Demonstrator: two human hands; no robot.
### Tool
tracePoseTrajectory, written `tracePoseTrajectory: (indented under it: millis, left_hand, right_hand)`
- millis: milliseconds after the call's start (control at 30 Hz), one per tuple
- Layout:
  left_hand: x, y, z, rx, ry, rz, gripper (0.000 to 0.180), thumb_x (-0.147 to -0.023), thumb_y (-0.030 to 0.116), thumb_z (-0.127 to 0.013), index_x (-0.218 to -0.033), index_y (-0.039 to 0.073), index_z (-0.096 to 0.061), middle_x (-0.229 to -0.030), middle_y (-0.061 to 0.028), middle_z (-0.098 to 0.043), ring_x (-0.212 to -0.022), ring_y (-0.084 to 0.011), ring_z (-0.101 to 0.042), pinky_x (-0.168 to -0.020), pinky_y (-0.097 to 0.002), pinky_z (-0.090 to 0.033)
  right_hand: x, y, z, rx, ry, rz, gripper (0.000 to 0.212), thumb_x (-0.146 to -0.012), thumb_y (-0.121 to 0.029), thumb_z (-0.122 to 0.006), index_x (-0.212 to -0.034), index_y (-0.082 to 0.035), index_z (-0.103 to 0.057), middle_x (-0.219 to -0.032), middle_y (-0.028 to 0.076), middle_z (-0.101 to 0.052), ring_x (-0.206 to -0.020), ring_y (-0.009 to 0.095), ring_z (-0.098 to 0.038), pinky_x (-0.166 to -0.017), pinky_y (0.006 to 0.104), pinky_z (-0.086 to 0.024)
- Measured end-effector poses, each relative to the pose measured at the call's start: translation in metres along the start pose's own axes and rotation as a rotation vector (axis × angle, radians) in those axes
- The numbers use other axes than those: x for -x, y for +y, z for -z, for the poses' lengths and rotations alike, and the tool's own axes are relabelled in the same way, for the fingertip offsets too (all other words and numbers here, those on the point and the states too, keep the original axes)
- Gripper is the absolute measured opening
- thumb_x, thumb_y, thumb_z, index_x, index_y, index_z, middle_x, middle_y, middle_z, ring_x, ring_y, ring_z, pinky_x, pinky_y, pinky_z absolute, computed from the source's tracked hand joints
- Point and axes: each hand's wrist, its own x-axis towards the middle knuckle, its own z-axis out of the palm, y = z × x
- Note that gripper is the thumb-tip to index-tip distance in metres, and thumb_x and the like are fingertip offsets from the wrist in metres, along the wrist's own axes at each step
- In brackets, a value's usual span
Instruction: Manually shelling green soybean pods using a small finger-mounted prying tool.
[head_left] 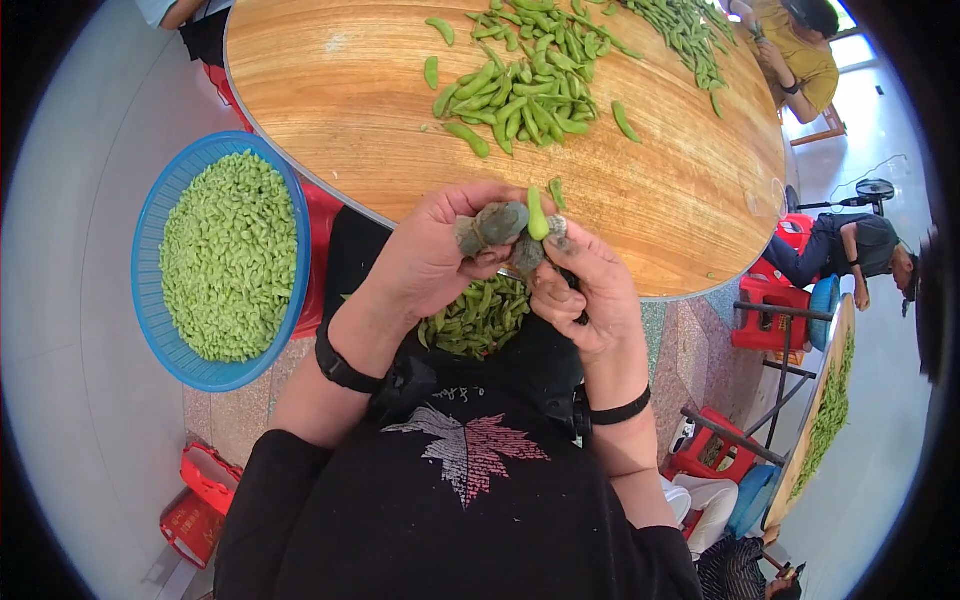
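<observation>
Over the near edge of the table, a green soybean pod (537, 214) stands upright between my two thumbs. My left hand (428, 250) is closed on it, its thumb wrapped in a grey-green rubber sleeve. My right hand (592, 285) pinches the pod from the other side, the thumb's tip smudged dark. Dark coverings show on fingers below the pod, partly hidden by the thumbs. Beneath my hands, a heap of green pods (476, 320) lies at my lap. Beyond them, a pile of plump pods (535, 95) is spread on the wooden table (330, 120).
To my left, a blue basket (150, 300) holds shelled green beans (230, 260) beside the table. A second pod pile (685, 40) lies farther right, near a person in yellow (810, 65). Red stools (770, 315) and another table (800, 470) stand at right.
</observation>
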Motion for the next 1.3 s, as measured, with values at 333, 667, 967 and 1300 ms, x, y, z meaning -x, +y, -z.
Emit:
tracePoseTrajectory:
  millis: [333, 667, 967, 1300]
  left_hand:
    - [0.000, -0.005, 0.000, -0.126, 0.152, -0.211, 0.010, -0.080, 0.006, -0.067, -0.088, 0.006, -0.060, -0.078, -0.0002, -0.060, -0.061, -0.0033, -0.049, -0.049, -0.0162, -0.033]
    - [-0.003, -0.015, -0.010, -0.546, 0.340, -0.402, 0.012, -0.077, 0.002, -0.069, -0.087, 0.001, -0.062, -0.080, 0.0011, -0.061, -0.075, -0.0059, -0.054, -0.068, -0.0204, -0.044]
    - [-0.008, -0.014, -0.007, -0.571, 0.202, -0.276, 0.012, -0.081, 0.006, -0.065, -0.092, 0.003, -0.064, -0.082, -0.0001, -0.063, -0.073, -0.0050, -0.054, -0.064, -0.0197, -0.043]
    - [-0.014, -0.011, -0.004, -0.357, 0.136, -0.087, 0.014, -0.086, 0.011, -0.058, -0.098, 0.005, -0.058, -0.086, -0.0040, -0.061, -0.061, -0.0040, -0.050, -0.048, -0.0160, -0.035]
  right_hand:
    - [0.008, 0.002, -0.023, 0.453, 0.119, 0.161, 0.023, -0.098, -0.023, -0.038, -0.093, -0.002, -0.048, -0.066, -0.001, -0.045, -0.053, 0.004, -0.034, -0.046, 0.0187, -0.027]
    - [0.002, -0.003, -0.018, 0.688, 0.213, 0.140, 0.017, -0.095, -0.010, -0.040, -0.082, -0.002, -0.047, -0.062, 0.000, -0.048, -0.053, 0.006, -0.041, -0.047, 0.0227, -0.034]
    - [-0.005, -0.001, -0.006, 0.878, 0.265, 0.248, 0.008, -0.091, -0.006, -0.045, -0.088, -0.001, -0.051, -0.060, 0.002, -0.050, -0.051, 0.008, -0.045, -0.045, 0.0246, -0.036]
    - [-0.010, -0.001, -0.004, 0.630, 0.294, 0.145, 0.016, -0.093, -0.009, -0.044, -0.080, -0.004, -0.052, -0.059, -0.004, -0.048, -0.047, 0.004, -0.040, -0.042, 0.0214, -0.031]
